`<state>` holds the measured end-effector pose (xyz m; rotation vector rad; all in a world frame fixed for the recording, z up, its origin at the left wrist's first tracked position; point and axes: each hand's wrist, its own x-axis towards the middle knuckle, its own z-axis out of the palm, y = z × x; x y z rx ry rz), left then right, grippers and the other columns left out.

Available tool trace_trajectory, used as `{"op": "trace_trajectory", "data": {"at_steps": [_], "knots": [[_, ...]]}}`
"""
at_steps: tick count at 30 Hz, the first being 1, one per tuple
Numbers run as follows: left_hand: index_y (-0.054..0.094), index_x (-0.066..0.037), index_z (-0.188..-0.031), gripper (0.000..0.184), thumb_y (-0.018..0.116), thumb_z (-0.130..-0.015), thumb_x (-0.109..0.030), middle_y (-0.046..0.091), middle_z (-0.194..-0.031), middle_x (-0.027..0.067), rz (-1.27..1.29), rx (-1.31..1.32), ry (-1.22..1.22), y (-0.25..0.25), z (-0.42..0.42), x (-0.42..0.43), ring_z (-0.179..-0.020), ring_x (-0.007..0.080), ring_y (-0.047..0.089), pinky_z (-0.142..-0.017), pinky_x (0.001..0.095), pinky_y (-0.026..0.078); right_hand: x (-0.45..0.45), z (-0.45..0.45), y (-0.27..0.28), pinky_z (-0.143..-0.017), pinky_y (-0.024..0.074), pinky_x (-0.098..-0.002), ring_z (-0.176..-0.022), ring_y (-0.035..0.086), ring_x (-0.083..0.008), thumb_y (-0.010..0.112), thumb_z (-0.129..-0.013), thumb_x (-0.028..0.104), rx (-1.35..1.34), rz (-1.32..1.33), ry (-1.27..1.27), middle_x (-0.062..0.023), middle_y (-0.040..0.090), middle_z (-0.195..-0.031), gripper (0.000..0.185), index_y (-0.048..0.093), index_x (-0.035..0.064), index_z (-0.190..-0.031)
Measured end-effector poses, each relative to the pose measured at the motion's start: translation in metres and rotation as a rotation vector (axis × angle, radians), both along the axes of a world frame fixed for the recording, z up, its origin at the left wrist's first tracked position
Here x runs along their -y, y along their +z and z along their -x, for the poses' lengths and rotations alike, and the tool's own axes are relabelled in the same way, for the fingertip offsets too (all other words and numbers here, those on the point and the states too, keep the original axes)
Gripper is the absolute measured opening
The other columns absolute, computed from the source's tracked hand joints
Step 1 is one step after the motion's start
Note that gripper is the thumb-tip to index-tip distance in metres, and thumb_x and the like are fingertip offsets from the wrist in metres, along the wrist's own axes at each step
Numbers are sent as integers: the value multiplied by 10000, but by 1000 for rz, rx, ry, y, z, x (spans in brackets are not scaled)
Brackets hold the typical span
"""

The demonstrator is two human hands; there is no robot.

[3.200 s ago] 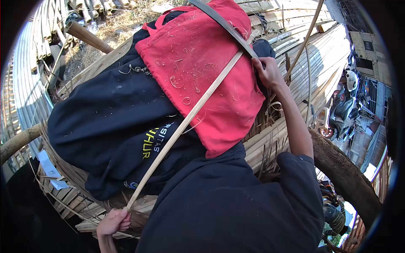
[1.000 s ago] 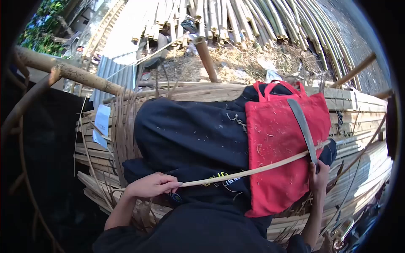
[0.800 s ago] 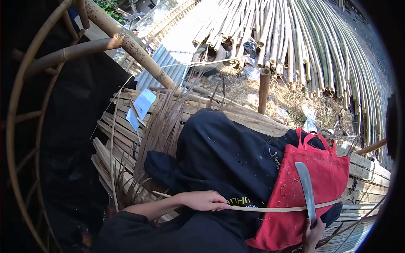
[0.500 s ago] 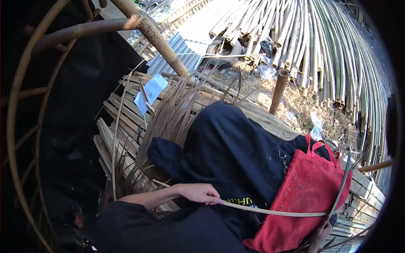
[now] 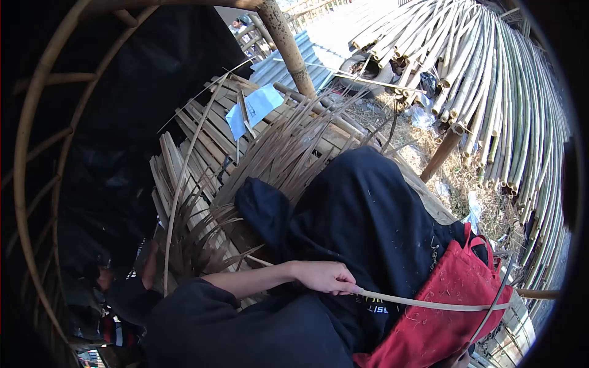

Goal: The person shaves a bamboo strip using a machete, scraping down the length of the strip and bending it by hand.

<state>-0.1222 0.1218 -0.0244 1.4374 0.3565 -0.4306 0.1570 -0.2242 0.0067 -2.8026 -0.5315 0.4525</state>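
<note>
Pinching a pale, slender wooden strip (image 5: pixel 423 303) over the lap in dark cloth (image 5: pixel 362 202), the left grip (image 5: pixel 328 278) holds it across a red cloth bag (image 5: pixel 451 288) to the bag's right edge. A long grey metal blade (image 5: pixel 496 300) crosses near that end; the right grip (image 5: pixel 462 362), mostly hidden, cannot be judged. Likely light, springy and splinter-prone, the strip suits a flat hold clear of the blade.

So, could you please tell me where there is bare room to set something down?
Mostly bare: the humped dark cloth, between the dry strands and red bag. The bag is crowded: pale strip and blade cross it.
</note>
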Motion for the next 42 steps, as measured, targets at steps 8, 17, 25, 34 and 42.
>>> {"op": "trace_trajectory", "data": {"at_steps": [8, 17, 25, 34, 42], "knots": [[538, -51, -750, 451, 491, -1057, -378, 464, -628, -18, 33, 9, -61, 0, -41, 20, -596, 81, 429, -585, 288, 370, 16, 11, 2, -735, 496, -489, -814, 657, -417, 539, -982, 504, -76, -8, -11, -294, 687, -896, 561, 727, -19, -1057], [574, -34, -832, 353, 499, -1060, -293, 495, -681, -40, 138, -120, -96, 1, -51, 20, -626, 44, 430, -567, 248, 353, 47, 18, -18, -772, 377, -432, -829, 481, -324, 562, -945, 570, -158, -126, -133, -173, 558, -764, 588, 676, -6, -964], [579, 8, -867, 306, 539, -1032, -247, 463, -564, 110, -350, -84, -231, 19, -59, 38, -486, 211, 434, -527, 337, 340, 24, 24, 5, -524, 473, -445, -524, 617, -371, 732, -793, 612, 8, 34, 63, -170, 540, -501, 625, 617, 7, -686], [569, 1, -796, 333, 577, -1010, -254, 489, -565, 117, -428, -117, -262, 2, -34, 35, -468, 239, 440, -514, 377, 334, 37, 0, -27, -576, 478, -477, -579, 606, -434, 633, -888, 599, -3, -85, -190, -238, 558, -558, 673, 641, -38, -672], [566, 20, -717, 330, 631, -975, -176, 354, -506, -11, -326, -260, -119, 1, 41, 5, -486, 65, 306, -461, 302, 221, 62, -33, -38, -577, 430, -461, -579, 579, -396, 574, -922, 590, 12, -167, -230, -250, 539, -591, 674, 643, -63, -771]]}}
